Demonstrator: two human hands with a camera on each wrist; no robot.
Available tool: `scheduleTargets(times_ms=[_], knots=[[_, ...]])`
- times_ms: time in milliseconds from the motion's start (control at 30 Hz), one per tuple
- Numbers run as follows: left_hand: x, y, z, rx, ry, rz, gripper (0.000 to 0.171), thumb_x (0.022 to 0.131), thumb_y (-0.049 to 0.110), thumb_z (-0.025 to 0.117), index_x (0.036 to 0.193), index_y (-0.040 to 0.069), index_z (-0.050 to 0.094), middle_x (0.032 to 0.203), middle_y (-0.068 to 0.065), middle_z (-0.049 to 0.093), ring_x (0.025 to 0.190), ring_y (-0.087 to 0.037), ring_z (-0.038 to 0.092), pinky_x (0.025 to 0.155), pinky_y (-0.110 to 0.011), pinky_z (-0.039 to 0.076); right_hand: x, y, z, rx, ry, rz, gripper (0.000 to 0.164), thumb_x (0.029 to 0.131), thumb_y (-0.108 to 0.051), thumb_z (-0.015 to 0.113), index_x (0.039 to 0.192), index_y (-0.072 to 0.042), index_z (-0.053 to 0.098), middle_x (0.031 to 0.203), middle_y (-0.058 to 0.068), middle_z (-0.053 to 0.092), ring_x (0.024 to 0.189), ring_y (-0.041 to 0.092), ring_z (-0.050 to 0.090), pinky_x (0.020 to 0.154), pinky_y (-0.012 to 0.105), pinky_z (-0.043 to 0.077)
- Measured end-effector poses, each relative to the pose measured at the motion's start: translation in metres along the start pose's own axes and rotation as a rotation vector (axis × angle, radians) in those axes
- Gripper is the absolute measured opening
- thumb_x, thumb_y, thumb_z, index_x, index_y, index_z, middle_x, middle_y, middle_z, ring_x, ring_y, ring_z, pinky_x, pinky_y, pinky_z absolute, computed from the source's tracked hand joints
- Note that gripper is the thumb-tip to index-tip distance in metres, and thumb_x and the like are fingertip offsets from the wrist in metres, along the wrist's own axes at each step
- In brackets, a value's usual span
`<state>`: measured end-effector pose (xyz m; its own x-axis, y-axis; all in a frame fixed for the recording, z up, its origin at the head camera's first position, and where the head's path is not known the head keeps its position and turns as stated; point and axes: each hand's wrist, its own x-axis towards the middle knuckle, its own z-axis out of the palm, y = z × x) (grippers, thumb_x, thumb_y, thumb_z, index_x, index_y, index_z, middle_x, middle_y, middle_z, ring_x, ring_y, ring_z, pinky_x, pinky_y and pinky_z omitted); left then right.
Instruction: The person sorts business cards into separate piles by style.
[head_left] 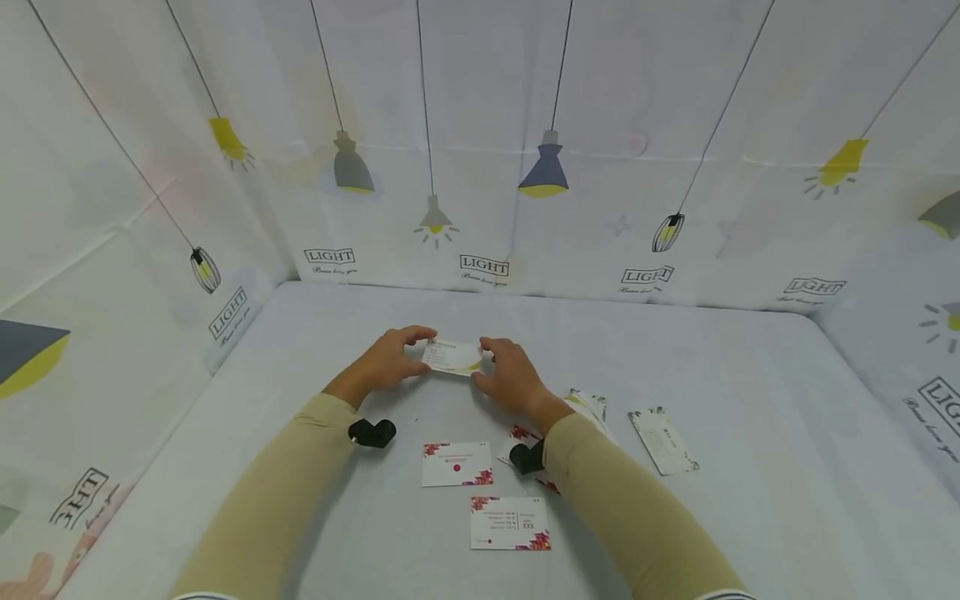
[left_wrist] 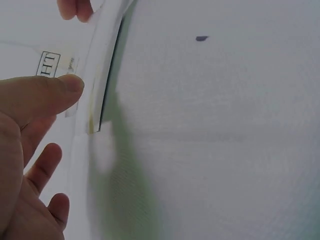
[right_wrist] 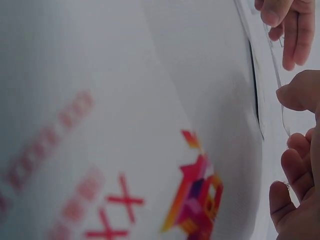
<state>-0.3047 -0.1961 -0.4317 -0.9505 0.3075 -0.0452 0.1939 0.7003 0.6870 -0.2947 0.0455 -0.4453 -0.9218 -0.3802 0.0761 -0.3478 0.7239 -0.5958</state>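
Note:
A small stack of white business cards (head_left: 452, 357) with a yellow curve is held between two hands toward the back of the table. My left hand (head_left: 387, 360) grips its left end, thumb on the near edge and a finger at the far edge. At the opposite end, my right hand (head_left: 514, 375) holds it the same way. In the left wrist view the layered edge of the card stack (left_wrist: 100, 75) shows beside the thumb (left_wrist: 70, 86). The right wrist view catches the right thumb (right_wrist: 295, 92) against a thin card edge.
Two red-patterned cards, one (head_left: 457, 464) above another (head_left: 511, 523), lie nearer me. More red-patterned cards (head_left: 517, 437) are partly hidden under my right wrist. Green-leaf cards (head_left: 588, 406) lie beside the right forearm, with another leaf card (head_left: 663, 442) farther right. Printed cloth (head_left: 480, 217) walls the back.

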Motion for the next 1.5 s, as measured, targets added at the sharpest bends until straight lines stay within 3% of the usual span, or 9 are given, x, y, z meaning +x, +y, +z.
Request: scheduleTargets(times_ms=[267, 633, 867, 1500], knots=[[0.004, -0.008, 0.006, 0.005, 0.047, -0.092, 0.059, 0.089, 0.020, 0.077, 0.143, 0.011, 0.055, 0.145, -0.012, 0.052, 0.136, -0.035, 0.043, 0.108, -0.053, 0.034, 0.006, 0.003, 0.003, 0.004, 0.002, 0.034, 0.061, 0.094, -0.019, 0.068, 0.147, -0.002, 0.044, 0.142, 0.013, 0.051, 0.133, 0.030, 0.044, 0.111, 0.043, 0.033], [0.006, -0.018, 0.011, 0.008, 0.057, -0.083, 0.055, 0.094, 0.019, 0.071, 0.145, 0.008, 0.052, 0.147, -0.014, 0.050, 0.137, -0.034, 0.043, 0.111, -0.048, 0.032, 0.013, 0.003, 0.011, 0.012, -0.005, 0.027, 0.057, 0.096, -0.017, 0.064, 0.146, 0.003, 0.045, 0.145, 0.018, 0.050, 0.136, 0.034, 0.043, 0.113, 0.044, 0.031], [0.011, -0.019, 0.012, 0.025, 0.048, -0.104, 0.055, 0.095, 0.021, 0.069, 0.146, 0.011, 0.051, 0.147, -0.014, 0.050, 0.137, -0.034, 0.042, 0.110, -0.054, 0.030, 0.016, 0.002, 0.011, -0.009, -0.003, 0.043, 0.057, 0.097, -0.016, 0.063, 0.146, 0.004, 0.044, 0.147, 0.018, 0.048, 0.138, 0.034, 0.041, 0.113, 0.044, 0.029], [0.011, -0.012, 0.013, 0.065, 0.037, -0.150, 0.054, 0.096, 0.022, 0.067, 0.147, 0.012, 0.050, 0.151, -0.012, 0.046, 0.143, -0.035, 0.034, 0.112, -0.062, 0.020, 0.020, 0.002, 0.012, -0.051, -0.045, 0.088, 0.056, 0.098, -0.018, 0.061, 0.147, 0.002, 0.044, 0.149, 0.017, 0.047, 0.140, 0.032, 0.039, 0.114, 0.043, 0.027]])
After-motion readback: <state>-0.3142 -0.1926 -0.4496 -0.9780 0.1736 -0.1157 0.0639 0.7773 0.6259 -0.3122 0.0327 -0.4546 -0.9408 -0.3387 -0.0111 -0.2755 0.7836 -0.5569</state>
